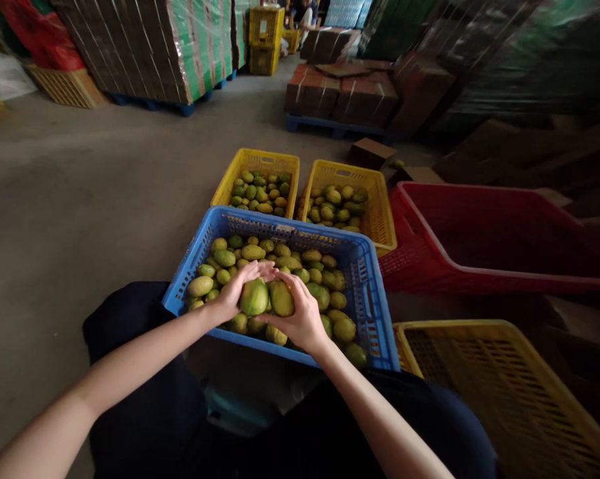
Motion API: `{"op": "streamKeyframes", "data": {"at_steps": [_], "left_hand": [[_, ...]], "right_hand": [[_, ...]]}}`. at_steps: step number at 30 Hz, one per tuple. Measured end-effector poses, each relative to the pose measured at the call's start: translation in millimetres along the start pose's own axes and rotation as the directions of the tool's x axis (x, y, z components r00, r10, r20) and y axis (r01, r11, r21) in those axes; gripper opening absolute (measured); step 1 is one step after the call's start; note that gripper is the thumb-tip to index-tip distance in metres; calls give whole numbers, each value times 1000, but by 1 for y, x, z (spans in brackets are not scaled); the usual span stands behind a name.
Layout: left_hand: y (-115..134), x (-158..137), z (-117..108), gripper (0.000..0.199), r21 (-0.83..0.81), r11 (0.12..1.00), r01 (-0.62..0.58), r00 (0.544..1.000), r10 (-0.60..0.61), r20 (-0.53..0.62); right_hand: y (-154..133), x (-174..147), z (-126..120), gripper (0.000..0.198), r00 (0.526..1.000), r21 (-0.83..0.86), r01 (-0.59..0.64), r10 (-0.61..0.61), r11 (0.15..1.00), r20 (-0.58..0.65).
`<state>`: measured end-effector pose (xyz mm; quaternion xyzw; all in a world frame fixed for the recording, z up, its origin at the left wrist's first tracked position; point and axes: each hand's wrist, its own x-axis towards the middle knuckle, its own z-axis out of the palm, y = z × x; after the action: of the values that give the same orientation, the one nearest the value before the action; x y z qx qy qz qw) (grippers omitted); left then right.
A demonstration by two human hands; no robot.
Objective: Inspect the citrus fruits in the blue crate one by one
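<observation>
Both hands are over a blue plastic crate (280,228) filled with green and yellow oval fruits, which look like small papayas or mangoes. My left hand (234,291) curves round the far and left side of a greener fruit (255,297). A yellower fruit (282,298) sits right beside it, with my right hand (304,318) closed round it, thumb on the near side and fingers over the top. The two fruits are side by side between my palms, just above the rest of the pile. Part of my left fingers is hidden behind the fruits.
Two yellow crates (267,157) of similar fruit stand beyond the blue one. At right are a red crate (479,269) and a yellow crate (459,326). Farther off, stacked cartons (340,93) sit on a blue pallet (314,126), and wrapped stacks (200,46) rise at the back left.
</observation>
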<state>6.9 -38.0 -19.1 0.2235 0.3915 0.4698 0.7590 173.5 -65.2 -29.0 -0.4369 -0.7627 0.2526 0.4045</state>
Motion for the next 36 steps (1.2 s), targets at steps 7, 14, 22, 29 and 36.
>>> {"op": "streamKeyframes", "data": {"at_steps": [7,14,22,29,36], "left_hand": [[-14,-1,-4,35,-48,982,182,957,-188,-221],[14,-1,3,37,-97,995,-18,986,1,-167],[26,-3,3,31,-166,984,-69,980,36,-195],[27,-3,6,27,-356,933,57,955,-155,-252],[27,-1,3,26,-433,896,103,948,-219,-229]], "right_hand": [[5,-1,-3,60,941,-237,327,-293,915,167],[-9,2,1,51,995,-57,90,-92,994,-36],[-19,1,-7,44,995,14,-64,65,998,-71],[-17,4,-4,42,995,78,-56,62,995,-74],[-15,8,-6,51,975,293,-190,215,937,-54]]}}
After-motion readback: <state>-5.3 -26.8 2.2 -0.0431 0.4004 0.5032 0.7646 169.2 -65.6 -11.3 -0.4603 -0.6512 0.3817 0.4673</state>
